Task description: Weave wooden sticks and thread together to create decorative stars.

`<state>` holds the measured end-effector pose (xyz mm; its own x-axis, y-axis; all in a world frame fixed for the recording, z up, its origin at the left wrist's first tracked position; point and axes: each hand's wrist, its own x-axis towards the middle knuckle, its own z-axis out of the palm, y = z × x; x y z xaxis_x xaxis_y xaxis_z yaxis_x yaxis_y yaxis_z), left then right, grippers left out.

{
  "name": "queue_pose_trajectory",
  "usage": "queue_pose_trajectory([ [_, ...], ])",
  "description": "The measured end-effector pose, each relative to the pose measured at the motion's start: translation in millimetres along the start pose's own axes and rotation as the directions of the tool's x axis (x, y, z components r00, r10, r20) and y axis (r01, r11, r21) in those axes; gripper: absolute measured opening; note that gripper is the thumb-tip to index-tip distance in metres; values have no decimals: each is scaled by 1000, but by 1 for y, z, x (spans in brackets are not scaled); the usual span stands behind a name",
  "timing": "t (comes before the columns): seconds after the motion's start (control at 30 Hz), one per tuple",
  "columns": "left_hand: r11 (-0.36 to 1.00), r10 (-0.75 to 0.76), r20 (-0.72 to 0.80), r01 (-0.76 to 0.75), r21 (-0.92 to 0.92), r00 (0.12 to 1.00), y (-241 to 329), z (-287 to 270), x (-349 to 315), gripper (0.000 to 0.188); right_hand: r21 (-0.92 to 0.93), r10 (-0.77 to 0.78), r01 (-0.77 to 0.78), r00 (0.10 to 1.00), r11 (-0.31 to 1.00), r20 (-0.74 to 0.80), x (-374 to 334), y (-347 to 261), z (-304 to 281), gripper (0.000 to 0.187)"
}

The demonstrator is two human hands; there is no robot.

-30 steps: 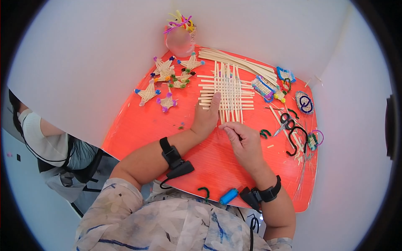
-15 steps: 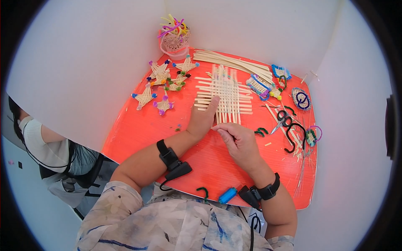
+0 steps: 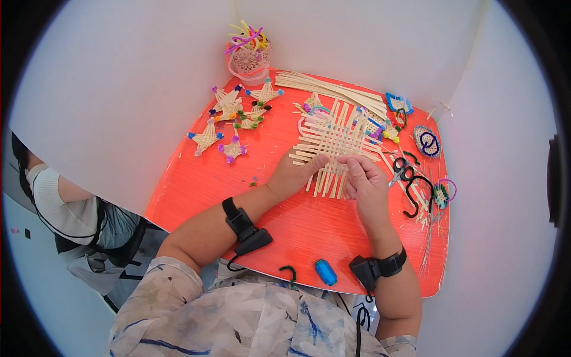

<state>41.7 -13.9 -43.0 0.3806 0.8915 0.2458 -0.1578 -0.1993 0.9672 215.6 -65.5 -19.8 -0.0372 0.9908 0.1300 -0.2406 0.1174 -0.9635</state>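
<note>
Looks like you're adjusting the woven mat [image 3: 338, 138] over the middle of the table [image 3: 309, 232], left hand [image 3: 291, 174] gripping its near-left side. Your right hand [image 3: 370, 183] is pinched closed near right, can't tell on what; next move probably wants that left grip steady.

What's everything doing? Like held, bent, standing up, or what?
Mat: held, woven in the middle, ends sticking out.
Left hand: gripping the mat.
Right hand: pinched shut at the mat.
Scissors: lying down, not held.
Basket: standing up, pipe cleaners poking out.
Blue spool: lying on its side.
Black pipe cleaner: bent in curves.
Long strips: lying together.
Stars: lying down.
</note>
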Motion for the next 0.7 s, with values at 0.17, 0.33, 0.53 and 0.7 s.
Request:
queue_pose_trajectory([
  [0.17, 990, 141, 24, -141, 0, 990, -7, 3, 4, 31, 61, 3, 1, 998, 998, -59, 1, -4, -1, 24],
  [0.33, 997, -21, 48, 24, -80, 999, -10, 1, 3, 27, 71, -6, 8, 1000, 997, -30, 0, -5, -3, 25],
  [0.53, 996, -48, -47, 44, -76, 998, -7, -3, 5, 25, 94, -9, 10, 1000, 996, -11, 2, -1, -6, 25],
  [0.7, 971, -101, -93, 78, -225, 991, -12, -2, 4, 21, -10, -45, 44, 996, 999, -83, 1, -2, -5, 23],
])
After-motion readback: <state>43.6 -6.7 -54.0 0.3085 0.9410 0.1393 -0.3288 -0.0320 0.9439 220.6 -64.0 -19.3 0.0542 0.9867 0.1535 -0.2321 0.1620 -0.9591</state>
